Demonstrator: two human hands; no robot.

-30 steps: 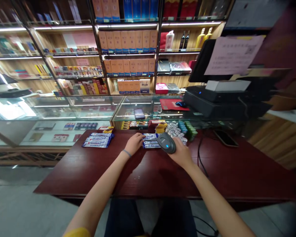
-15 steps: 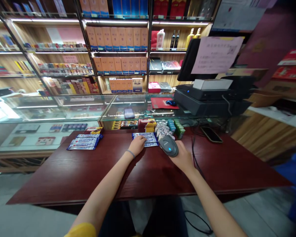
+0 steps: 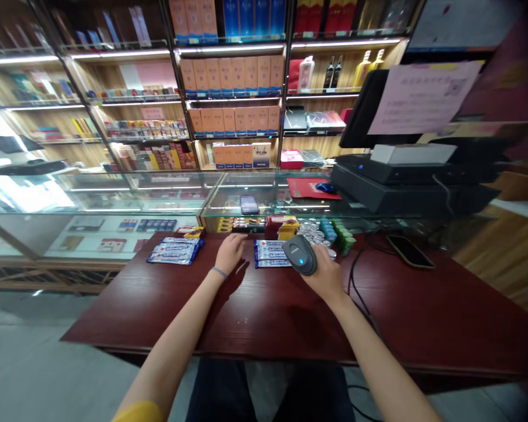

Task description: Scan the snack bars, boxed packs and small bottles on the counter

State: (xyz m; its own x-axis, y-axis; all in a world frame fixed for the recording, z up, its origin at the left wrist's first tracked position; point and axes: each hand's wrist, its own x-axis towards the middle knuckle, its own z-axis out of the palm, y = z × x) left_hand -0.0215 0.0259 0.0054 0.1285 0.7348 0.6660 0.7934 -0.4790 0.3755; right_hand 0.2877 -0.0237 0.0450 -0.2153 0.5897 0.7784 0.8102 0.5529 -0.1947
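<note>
My right hand is wrapped round a dark grey barcode scanner with a blue light on its top. The scanner's head covers the right end of a group of blue-and-white wrapped packets on the desk. To the left of these packets is my left hand, a band on its wrist. Its fingers reach forward and slightly apart, and nothing shows in them. A second group of similar blue-and-white packets lies farther left, overlapping one another.
Yellow-and-red boxes, clear-topped small containers and green cans stand along the back of the dark red desk. A phone and black cable lie at right. Behind is a glass counter.
My left hand has come off the middle packets and moved left of them. The scanner stays in my right hand near the packets' right end. The camera view has turned a little left.
</note>
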